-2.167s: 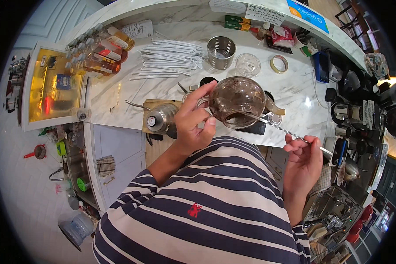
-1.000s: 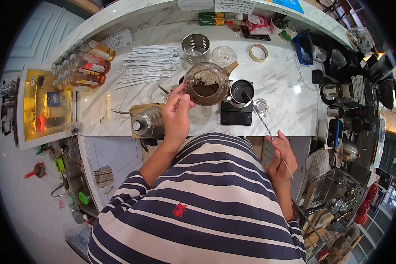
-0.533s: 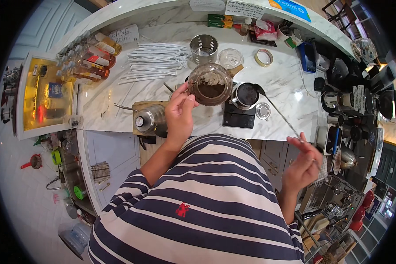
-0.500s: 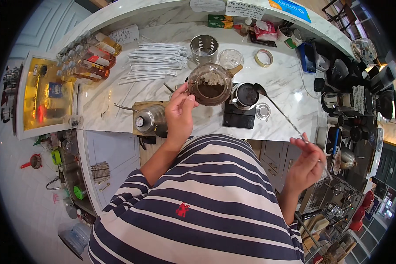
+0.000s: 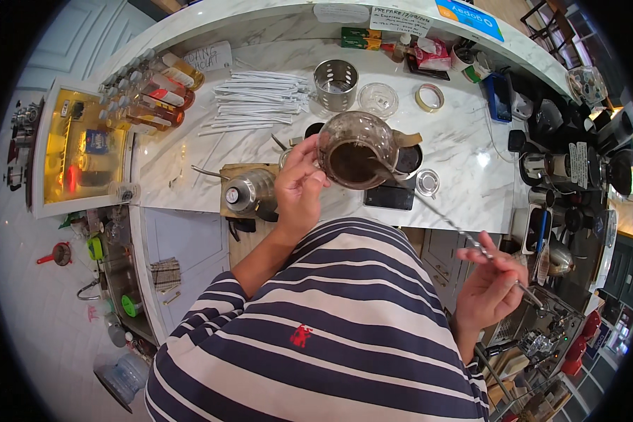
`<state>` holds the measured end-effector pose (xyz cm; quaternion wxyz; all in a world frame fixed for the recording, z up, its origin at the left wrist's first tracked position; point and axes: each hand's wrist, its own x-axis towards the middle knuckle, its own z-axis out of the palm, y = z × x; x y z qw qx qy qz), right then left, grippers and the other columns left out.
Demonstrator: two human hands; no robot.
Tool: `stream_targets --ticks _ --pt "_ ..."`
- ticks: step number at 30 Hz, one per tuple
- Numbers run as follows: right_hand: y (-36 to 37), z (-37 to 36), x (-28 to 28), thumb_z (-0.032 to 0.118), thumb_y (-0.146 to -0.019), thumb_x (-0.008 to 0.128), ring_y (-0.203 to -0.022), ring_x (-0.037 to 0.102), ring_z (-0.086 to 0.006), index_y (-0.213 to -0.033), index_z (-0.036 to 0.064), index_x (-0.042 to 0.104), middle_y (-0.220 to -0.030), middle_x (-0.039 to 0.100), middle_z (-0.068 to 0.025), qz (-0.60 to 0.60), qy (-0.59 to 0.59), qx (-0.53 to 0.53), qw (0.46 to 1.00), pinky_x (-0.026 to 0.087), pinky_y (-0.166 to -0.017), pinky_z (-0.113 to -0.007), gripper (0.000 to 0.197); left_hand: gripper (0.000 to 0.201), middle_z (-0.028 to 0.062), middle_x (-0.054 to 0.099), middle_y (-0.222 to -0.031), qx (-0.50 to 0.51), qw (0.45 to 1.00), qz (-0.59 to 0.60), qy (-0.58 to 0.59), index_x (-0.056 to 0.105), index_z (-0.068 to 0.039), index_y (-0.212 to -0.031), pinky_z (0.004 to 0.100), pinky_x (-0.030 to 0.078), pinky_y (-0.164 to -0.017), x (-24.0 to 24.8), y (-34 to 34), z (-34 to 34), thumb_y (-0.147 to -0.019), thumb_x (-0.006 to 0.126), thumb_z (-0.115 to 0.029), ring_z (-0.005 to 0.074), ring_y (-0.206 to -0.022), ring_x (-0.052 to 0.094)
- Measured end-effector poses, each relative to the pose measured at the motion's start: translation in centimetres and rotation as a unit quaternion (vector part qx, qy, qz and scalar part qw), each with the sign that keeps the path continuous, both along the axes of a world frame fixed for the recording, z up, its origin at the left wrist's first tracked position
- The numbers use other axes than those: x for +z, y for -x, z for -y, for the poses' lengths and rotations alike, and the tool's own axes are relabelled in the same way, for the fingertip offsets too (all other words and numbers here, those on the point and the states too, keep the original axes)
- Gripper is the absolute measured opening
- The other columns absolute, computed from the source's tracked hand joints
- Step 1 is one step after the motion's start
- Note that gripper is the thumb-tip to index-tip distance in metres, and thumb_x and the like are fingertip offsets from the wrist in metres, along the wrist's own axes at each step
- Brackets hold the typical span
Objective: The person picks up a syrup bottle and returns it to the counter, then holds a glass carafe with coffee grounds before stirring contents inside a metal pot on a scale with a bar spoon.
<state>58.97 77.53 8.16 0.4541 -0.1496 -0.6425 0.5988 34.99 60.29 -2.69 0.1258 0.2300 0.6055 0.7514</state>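
Observation:
My left hand (image 5: 300,188) grips the left side of a clear glass pot (image 5: 350,128), tilted with its opening toward me and its tan handle pointing right. Dark brown liquid or grounds show inside. In my right hand (image 5: 494,285) is a long bar spoon (image 5: 446,220) with a twisted stem; its bowl end reaches into the pot's mouth. Partly covered by the pot, a metal-rimmed cup (image 5: 411,161) of something dark stands by a black scale (image 5: 389,197). A small round metal lid (image 5: 427,182) lies beside them.
A steel kettle (image 5: 252,191) stands on a wooden board at left. Behind are white wrapped straws (image 5: 257,102), a perforated steel holder (image 5: 335,86), a clear plastic lid (image 5: 378,100) and a tape roll (image 5: 429,98). Bottles (image 5: 158,95) line the left; coffee equipment crowds the right.
The spoon's bowl end has moved left from beside the cup into the glass pot. The pot has tipped further toward me and now covers part of the cup.

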Motion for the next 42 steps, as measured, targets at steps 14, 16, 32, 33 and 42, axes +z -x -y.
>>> stream_targets --ticks 14,16,32,33,42 --pt "3.8 1.1 4.5 0.016 -0.105 0.051 -0.093 0.074 -0.0321 -0.115 0.0023 0.058 -0.098 0.072 -0.0219 0.083 -0.211 0.212 0.951 0.049 -0.103 -0.055 0.019 0.023 0.0284 0.045 -0.142 -0.032 0.99 -0.07 -0.118 0.054 0.006 -0.068 0.0439 0.04 -0.109 2.2 -0.5 0.9 -0.084 0.055 -0.011 0.0358 -0.131 0.052" --pt "3.8 0.9 4.7 0.015 -0.104 0.054 -0.093 0.073 -0.0331 -0.113 0.001 0.059 -0.097 0.072 -0.0224 0.09 -0.215 0.241 0.942 0.049 -0.103 -0.056 0.018 0.021 0.0281 0.045 -0.142 -0.023 0.991 -0.073 -0.111 0.055 0.006 -0.068 0.0435 0.041 -0.108 2.1 -0.3 1.1 -0.083 0.055 -0.01 0.0356 -0.131 0.052" --pt "3.7 -1.4 6.8 0.004 -0.095 0.062 -0.089 0.073 -0.0369 -0.104 -0.0067 0.064 -0.096 0.07 -0.0266 0.084 -0.239 0.308 0.917 0.052 -0.096 -0.06 0.014 0.023 0.0282 0.052 -0.134 -0.013 0.983 -0.169 -0.076 0.059 0.005 -0.07 0.0429 0.046 -0.102 3.4 0.5 1.2 -0.085 0.061 -0.013 0.0344 -0.12 0.058" --pt "3.5 -1.5 6.9 0.004 -0.095 0.062 -0.089 0.073 -0.0369 -0.103 -0.0067 0.064 -0.097 0.07 -0.0265 0.088 -0.235 0.309 0.918 0.052 -0.096 -0.06 0.014 0.024 0.0284 0.052 -0.134 -0.013 0.982 -0.174 -0.078 0.059 0.005 -0.069 0.043 0.046 -0.102 3.3 0.6 1.3 -0.085 0.061 -0.013 0.0345 -0.12 0.058" --pt "4.2 -1.7 7.1 0.008 -0.1 0.058 -0.086 0.074 -0.0366 -0.103 -0.0065 0.063 -0.091 0.071 -0.0248 0.072 -0.256 0.284 0.921 0.053 -0.094 -0.058 0.015 0.022 0.0287 0.049 -0.135 -0.026 0.979 -0.181 -0.091 0.058 0.006 -0.07 0.0437 0.05 -0.101 3.7 0.7 1.2 -0.085 0.06 -0.009 0.0358 -0.122 0.057"
